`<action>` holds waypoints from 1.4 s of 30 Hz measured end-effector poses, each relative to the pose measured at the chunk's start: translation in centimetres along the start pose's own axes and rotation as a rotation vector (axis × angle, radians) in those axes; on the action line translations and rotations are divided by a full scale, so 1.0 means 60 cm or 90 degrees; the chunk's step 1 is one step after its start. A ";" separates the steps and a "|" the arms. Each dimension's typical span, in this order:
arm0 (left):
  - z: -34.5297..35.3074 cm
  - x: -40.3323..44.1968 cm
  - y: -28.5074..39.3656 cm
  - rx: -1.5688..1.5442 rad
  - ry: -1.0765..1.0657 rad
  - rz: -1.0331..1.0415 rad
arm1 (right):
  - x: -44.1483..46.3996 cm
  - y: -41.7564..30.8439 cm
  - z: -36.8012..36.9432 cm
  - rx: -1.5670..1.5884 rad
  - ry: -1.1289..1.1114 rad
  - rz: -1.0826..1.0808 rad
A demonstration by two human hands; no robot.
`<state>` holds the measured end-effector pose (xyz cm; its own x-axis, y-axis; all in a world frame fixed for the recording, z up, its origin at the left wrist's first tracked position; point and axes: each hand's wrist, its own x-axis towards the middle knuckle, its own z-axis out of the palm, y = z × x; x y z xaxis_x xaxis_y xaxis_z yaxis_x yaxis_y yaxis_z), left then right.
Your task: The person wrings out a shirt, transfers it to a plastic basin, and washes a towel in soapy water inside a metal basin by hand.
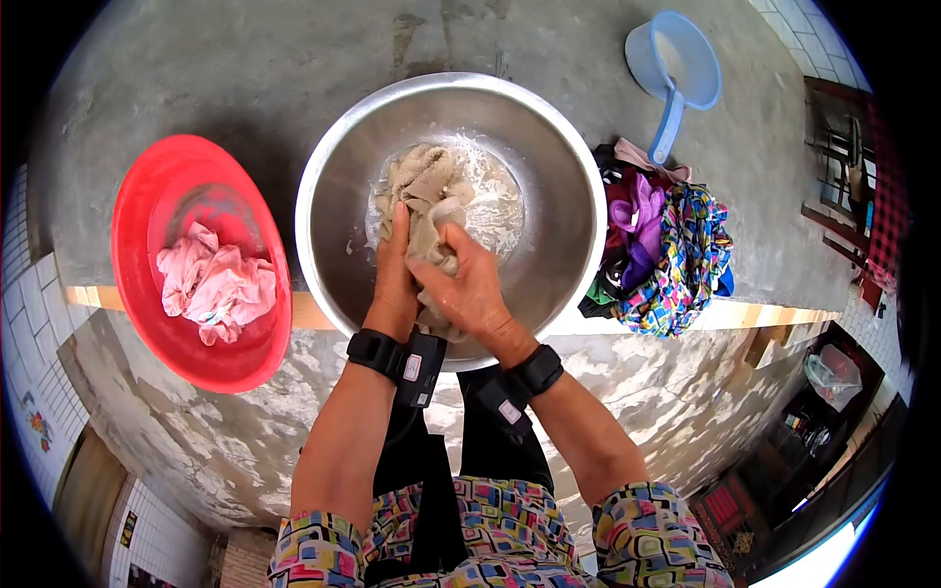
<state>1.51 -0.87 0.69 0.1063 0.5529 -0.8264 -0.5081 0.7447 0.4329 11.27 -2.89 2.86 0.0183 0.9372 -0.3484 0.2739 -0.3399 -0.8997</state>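
Note:
A wet beige towel (423, 178) lies bunched in a large steel basin (328, 211), with whitish suds around it. My left hand (396, 274) grips the towel from its left side, one digit stretched up along the cloth. Close against it, my right hand (469, 292) is closed round a fold of the same towel, knuckles upward. Part of the towel hangs below my hands toward the basin's near wall. The fingers of my left hand are partly hidden by the cloth.
A red basin (137, 225) with pink cloth (218, 284) stands tilted at the left, over the concrete ledge's edge. On the right are a pile of colourful clothes (676, 255) and, behind it, a blue dipper (669, 122). Both my wrists carry strapped black devices (421, 370).

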 end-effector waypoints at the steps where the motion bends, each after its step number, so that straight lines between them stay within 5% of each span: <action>1: -0.004 -0.002 0.003 0.059 0.011 -0.025 | 0.000 -0.005 -0.004 0.000 0.002 0.001; 4: 0.004 -0.017 0.006 0.062 0.053 -0.006 | 0.023 -0.015 -0.013 -0.039 0.084 -0.001; 6: 0.027 -0.033 0.013 -0.015 0.042 0.091 | 0.053 0.004 -0.047 -0.257 0.059 0.066; 8: 0.015 -0.032 0.020 -0.015 0.055 0.043 | 0.048 0.017 -0.070 -0.331 0.081 0.021; 12: -0.038 -0.024 0.034 0.005 -0.081 0.131 | 0.031 0.046 -0.139 -0.582 0.038 0.025; 14: -0.045 -0.032 0.028 0.197 0.180 0.036 | 0.053 0.037 -0.135 -0.568 0.040 0.013; 17: -0.028 -0.022 -0.006 0.088 0.124 -0.003 | 0.098 0.037 -0.073 -0.487 0.115 -0.146; 20: -0.018 0.001 -0.018 -0.038 0.081 0.006 | 0.104 0.050 0.002 -0.212 -0.059 0.060; 23: -0.032 0.011 -0.003 -0.158 -0.030 0.059 | 0.045 0.008 0.018 -0.177 -0.107 0.092; 26: -0.047 0.011 -0.014 0.027 -0.020 0.086 | 0.008 -0.023 0.021 0.039 -0.011 -0.015; 28: -0.023 -0.002 -0.021 -0.054 -0.047 0.128 | 0.020 -0.037 0.024 -0.196 0.012 0.094; 30: 0.005 -0.023 -0.009 -0.051 0.154 0.013 | 0.066 -0.013 -0.002 -0.315 0.067 0.041; 32: 0.021 -0.039 0.017 -0.035 0.060 0.030 | 0.103 0.022 -0.048 -0.433 0.107 -0.016; 36: -0.012 -0.035 0.047 0.045 -0.041 0.156 | 0.096 0.032 -0.133 -0.460 0.112 -0.023; 39: -0.050 -0.021 0.004 0.099 0.088 0.196 | 0.090 0.007 -0.128 -0.601 0.181 -0.215; 42: -0.041 -0.011 -0.025 0.149 0.167 0.191 | 0.092 0.023 -0.061 -0.623 0.048 -0.159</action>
<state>0.10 -3.29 -0.32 -0.2520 0.6658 -0.7023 -0.2738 0.6470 0.7116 15.30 2.10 0.65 -0.0957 0.9867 -0.1316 0.9454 0.0487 -0.3223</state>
